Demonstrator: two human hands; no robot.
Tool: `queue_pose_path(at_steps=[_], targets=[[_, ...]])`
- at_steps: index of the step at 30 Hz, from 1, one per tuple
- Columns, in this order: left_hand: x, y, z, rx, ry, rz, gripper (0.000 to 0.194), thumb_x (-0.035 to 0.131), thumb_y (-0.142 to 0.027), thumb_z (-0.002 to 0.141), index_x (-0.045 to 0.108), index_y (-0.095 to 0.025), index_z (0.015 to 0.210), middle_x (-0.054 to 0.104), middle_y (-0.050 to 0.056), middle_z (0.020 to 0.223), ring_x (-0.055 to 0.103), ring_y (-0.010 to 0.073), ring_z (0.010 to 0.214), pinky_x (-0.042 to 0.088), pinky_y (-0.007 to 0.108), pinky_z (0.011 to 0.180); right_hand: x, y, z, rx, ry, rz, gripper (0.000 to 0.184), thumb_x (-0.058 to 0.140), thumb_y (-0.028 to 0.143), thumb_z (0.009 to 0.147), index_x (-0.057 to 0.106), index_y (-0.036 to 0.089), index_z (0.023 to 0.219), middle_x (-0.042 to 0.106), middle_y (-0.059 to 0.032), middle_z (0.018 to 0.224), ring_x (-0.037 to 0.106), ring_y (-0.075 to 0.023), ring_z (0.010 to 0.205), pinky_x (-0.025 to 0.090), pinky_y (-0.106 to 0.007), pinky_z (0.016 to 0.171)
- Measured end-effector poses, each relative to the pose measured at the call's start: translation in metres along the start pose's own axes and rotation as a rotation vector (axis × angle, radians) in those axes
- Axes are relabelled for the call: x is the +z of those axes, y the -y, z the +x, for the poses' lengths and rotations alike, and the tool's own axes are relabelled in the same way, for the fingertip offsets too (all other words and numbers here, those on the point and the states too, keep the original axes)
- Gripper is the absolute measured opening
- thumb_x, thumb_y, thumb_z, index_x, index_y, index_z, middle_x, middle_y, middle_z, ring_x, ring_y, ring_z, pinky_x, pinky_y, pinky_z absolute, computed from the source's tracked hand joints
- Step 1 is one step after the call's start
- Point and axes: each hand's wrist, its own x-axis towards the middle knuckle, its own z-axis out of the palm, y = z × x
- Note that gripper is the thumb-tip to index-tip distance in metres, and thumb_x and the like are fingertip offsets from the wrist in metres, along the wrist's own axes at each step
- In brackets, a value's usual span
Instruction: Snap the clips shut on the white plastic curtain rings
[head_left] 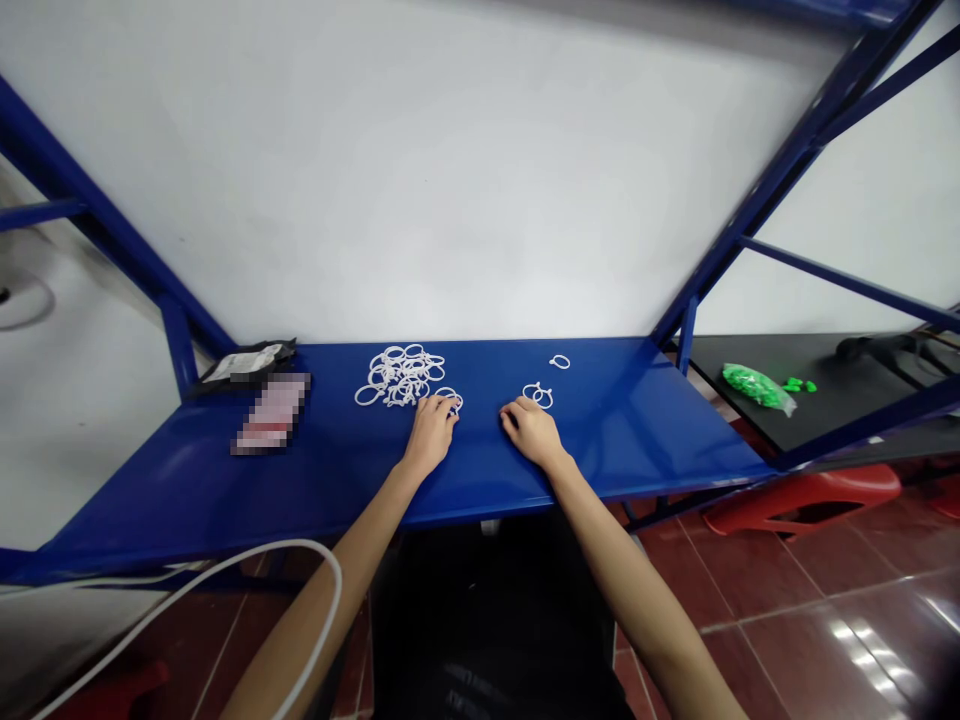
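My left hand (430,434) rests on the blue table with its fingers bent over a white plastic ring (448,392), which shows past the fingertips. Just beyond it lies a loose heap of several similar white rings (405,372), each with a small knob or tab. My right hand (534,432) lies on the table with its fingers curled in; anything inside them is hidden. Two overlapping white rings (541,398) lie right at its knuckles, and a single ring (559,362) sits farther back.
A black package with a white label (247,364) and a blurred-out pinkish item (271,414) lie left on the blue table (645,430). A white cable (334,590) crosses my left forearm. A bag of green pieces (757,386) lies on a black table at right, above a red stool (810,497).
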Motion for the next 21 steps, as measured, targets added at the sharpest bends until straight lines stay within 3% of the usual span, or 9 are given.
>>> queue_pose_path(at_steps=[3,8,14,21], targets=[[-0.004,-0.004,-0.001,-0.017,-0.02,0.01,0.026,0.06,-0.015,0.09,0.063,-0.02,0.116,0.059,0.013,0.114,0.057,0.0295,0.108,0.048,0.047,0.098,-0.001,0.002,0.0,-0.032,0.049,-0.028,0.015,0.055,0.025,0.098,0.069,0.022,0.098,0.066,-0.0083,0.097,0.062,-0.0202,0.091,0.05,-0.027,0.078],[-0.011,-0.011,-0.002,-0.05,-0.028,0.048,0.012,0.064,-0.022,0.088,0.064,-0.019,0.1,0.058,0.012,0.105,0.055,0.0321,0.103,0.047,0.05,0.094,-0.002,0.004,0.0,-0.041,0.061,-0.062,0.017,0.053,0.025,0.1,0.069,0.02,0.101,0.066,-0.0098,0.099,0.062,-0.0217,0.092,0.049,-0.029,0.077],[-0.018,-0.019,-0.002,-0.062,-0.008,0.031,0.011,0.06,-0.013,0.084,0.066,-0.021,0.089,0.06,0.013,0.104,0.052,0.0353,0.105,0.043,0.052,0.092,-0.002,0.01,-0.002,-0.099,0.078,-0.05,0.019,0.051,0.026,0.101,0.069,0.02,0.103,0.067,-0.01,0.098,0.064,-0.0215,0.094,0.05,-0.028,0.078],[-0.023,-0.028,-0.001,-0.002,0.118,-0.189,0.009,0.058,-0.02,0.091,0.066,-0.024,0.092,0.067,0.007,0.094,0.057,0.028,0.101,0.045,0.048,0.096,0.002,0.032,-0.001,-0.259,0.106,0.115,0.033,0.048,0.024,0.101,0.058,0.026,0.133,0.06,-0.0085,0.134,0.063,-0.0198,0.113,0.053,-0.03,0.088]])
